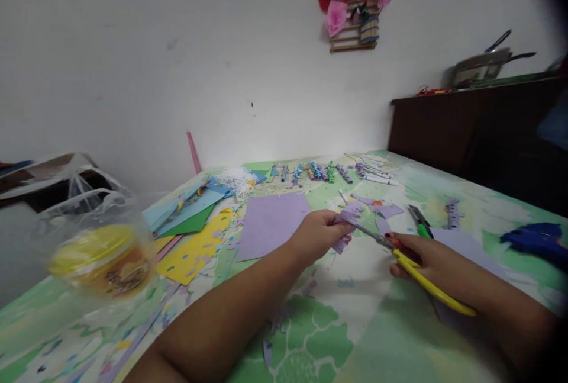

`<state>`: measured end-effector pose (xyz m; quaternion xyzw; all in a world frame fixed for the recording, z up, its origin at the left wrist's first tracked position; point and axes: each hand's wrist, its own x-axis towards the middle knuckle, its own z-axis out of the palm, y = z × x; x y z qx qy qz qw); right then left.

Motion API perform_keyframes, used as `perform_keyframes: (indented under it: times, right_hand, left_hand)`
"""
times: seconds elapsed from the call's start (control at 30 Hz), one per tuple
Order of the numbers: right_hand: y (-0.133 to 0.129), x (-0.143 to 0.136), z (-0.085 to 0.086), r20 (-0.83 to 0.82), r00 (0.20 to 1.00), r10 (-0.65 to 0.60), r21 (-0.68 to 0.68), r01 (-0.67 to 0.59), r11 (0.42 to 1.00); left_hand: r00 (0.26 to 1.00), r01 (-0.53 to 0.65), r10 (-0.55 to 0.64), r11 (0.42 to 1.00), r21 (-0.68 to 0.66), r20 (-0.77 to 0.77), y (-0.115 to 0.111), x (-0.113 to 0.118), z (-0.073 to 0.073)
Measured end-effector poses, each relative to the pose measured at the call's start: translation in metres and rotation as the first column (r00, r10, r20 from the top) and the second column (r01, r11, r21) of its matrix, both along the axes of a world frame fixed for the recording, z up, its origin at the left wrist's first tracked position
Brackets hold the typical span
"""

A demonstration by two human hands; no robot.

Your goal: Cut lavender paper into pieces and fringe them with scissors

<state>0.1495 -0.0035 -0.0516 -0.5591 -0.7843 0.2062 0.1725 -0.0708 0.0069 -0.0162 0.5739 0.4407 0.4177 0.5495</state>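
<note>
My left hand (320,232) pinches a small piece of purple paper (350,212), whose lower edge hangs in cut strips. In my right hand (419,253) is a pair of scissors (432,291) with yellow handles and a red part near the pivot. Its metal blades reach left to the purple paper at my left fingertips. Whether the blades are parted there is too small to tell. A flat purple sheet (270,223) lies left of my left hand. Purple scraps (388,211) rest just beyond the scissors.
Rolled paper tubes (316,171) line the table's back. A utility knife (419,221), a purple tube (452,215) and a blue tool (535,240) lie right. Coloured sheets (195,253) and a bagged yellow-lidded tub (104,261) are left. A dark cabinet (444,128) stands behind.
</note>
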Motion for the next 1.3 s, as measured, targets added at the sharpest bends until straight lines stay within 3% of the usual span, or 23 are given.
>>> perform_keyframes:
  times: [0.27, 0.5, 0.6, 0.77, 1.0, 1.17, 1.3]
  right_hand:
    - [0.005, 0.004, -0.002, 0.027, 0.999, -0.025, 0.013, 0.025, 1.000]
    - [0.002, 0.002, -0.001, -0.085, 0.996, 0.015, 0.014, -0.014, 1.000]
    - [-0.003, -0.006, 0.002, -0.125, 0.988, 0.085, 0.008, -0.085, 0.996]
    - [-0.017, -0.023, 0.002, -0.124, 0.989, 0.079, -0.070, -0.089, 0.994]
    - [-0.026, -0.032, -0.018, -0.069, 0.997, 0.045, -0.149, -0.055, 0.987]
    - [-0.035, -0.053, -0.011, -0.031, 0.999, 0.023, -0.164, -0.028, 0.986]
    - [-0.040, -0.060, -0.006, 0.016, 0.999, 0.047, -0.171, -0.043, 0.984]
  left_hand:
    - [0.996, 0.033, -0.030, 0.999, -0.033, 0.078, 0.002, -0.002, 0.000]
    - [0.987, 0.094, -0.084, 0.993, -0.069, 0.138, -0.006, -0.012, 0.004]
    - [0.991, 0.051, -0.042, 0.996, -0.073, 0.131, -0.015, -0.018, 0.008]
    - [0.985, -0.047, 0.058, 0.997, -0.069, 0.164, -0.034, -0.034, 0.008]
    - [0.917, -0.147, 0.209, 0.969, -0.197, 0.341, -0.052, -0.051, -0.007]
    - [0.856, -0.217, 0.330, 0.928, -0.302, 0.398, -0.054, -0.048, -0.018]
    - [0.839, -0.233, 0.355, 0.919, -0.317, 0.413, -0.056, -0.046, -0.022]
